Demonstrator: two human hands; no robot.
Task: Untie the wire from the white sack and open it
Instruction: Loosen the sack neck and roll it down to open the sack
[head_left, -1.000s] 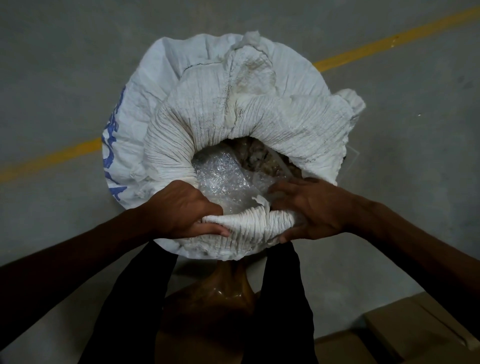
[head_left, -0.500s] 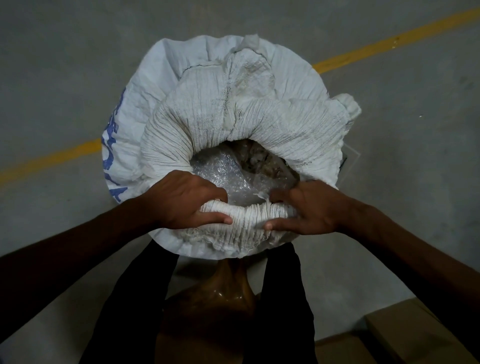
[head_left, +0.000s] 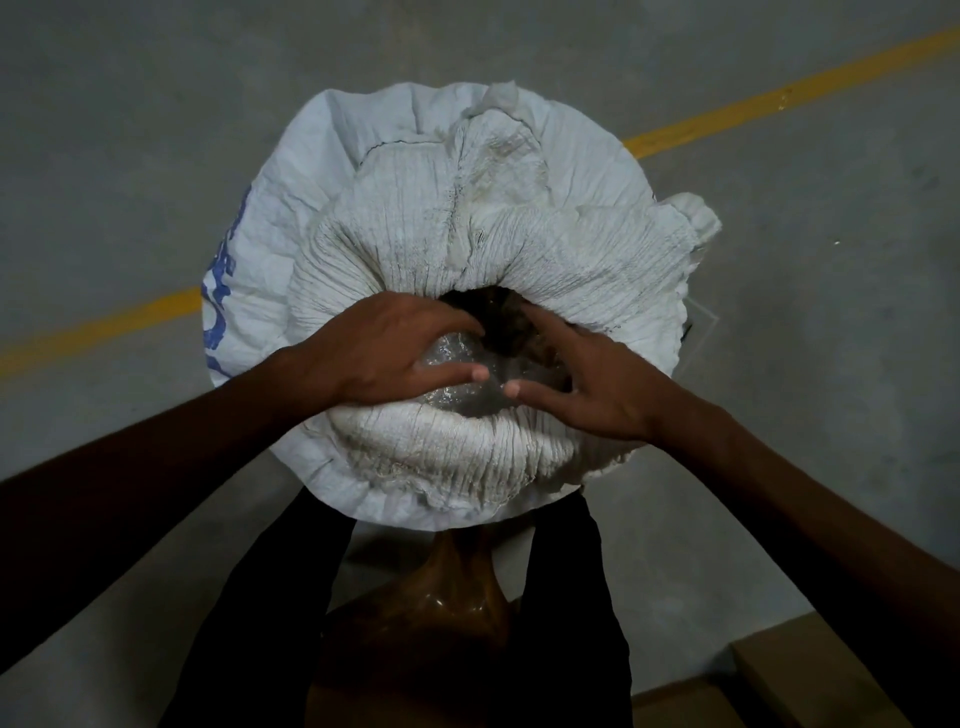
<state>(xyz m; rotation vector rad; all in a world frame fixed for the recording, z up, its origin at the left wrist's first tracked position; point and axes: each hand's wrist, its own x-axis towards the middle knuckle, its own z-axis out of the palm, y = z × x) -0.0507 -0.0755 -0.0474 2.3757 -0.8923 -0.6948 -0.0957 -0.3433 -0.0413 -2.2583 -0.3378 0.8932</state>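
The white woven sack (head_left: 457, 218) stands upright on the floor in front of me, with blue print down its left side. Its mouth is open and the pleated rim is rolled outward all round. Inside shows a clear plastic liner (head_left: 470, 397) and dark brownish contents (head_left: 501, 317) behind it. My left hand (head_left: 389, 348) and my right hand (head_left: 592, 379) are both in the mouth. Each hand's fingers curl over the bunched liner and the two thumbs nearly meet on its near side. No wire is visible.
The floor is grey concrete with a yellow painted line (head_left: 779, 98) running behind the sack. My dark-trousered legs (head_left: 249, 623) stand below the sack, with a brown glossy object (head_left: 431, 623) between them. Cardboard boxes (head_left: 810, 670) lie at the bottom right.
Both hands let go of the sack's near rim and moved up into the mouth, closing around the plastic liner. The near rim now lies rolled down flat.
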